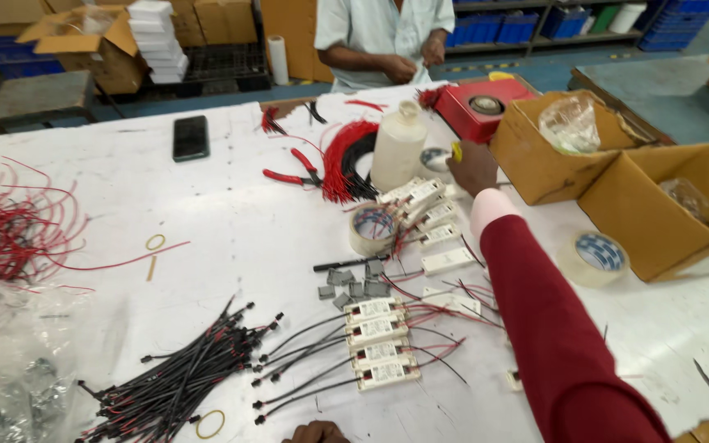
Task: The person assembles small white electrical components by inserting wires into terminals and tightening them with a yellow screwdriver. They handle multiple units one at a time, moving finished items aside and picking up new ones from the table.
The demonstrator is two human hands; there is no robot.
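Observation:
My right hand (471,166), in a dark red sleeve, reaches across the white table (231,213) to a small yellow object (456,151) beside a white plastic bottle (398,144) and a small dish (435,158); its fingers seem closed on the yellow piece. Only the knuckles of my left hand (315,432) show at the bottom edge; its grip is hidden. White rectangular driver modules (379,342) with red and black leads lie in a row in front of me. More modules (424,205) are piled beyond a tape roll (372,229).
A bundle of black connector cables (182,369) lies at lower left, red wires (2,230) at far left. Red pliers (293,171), a phone (190,136), small grey clips (353,284), two cardboard boxes (658,213), another tape roll (596,257) and a red box (478,107) are around. Another person (383,41) works opposite.

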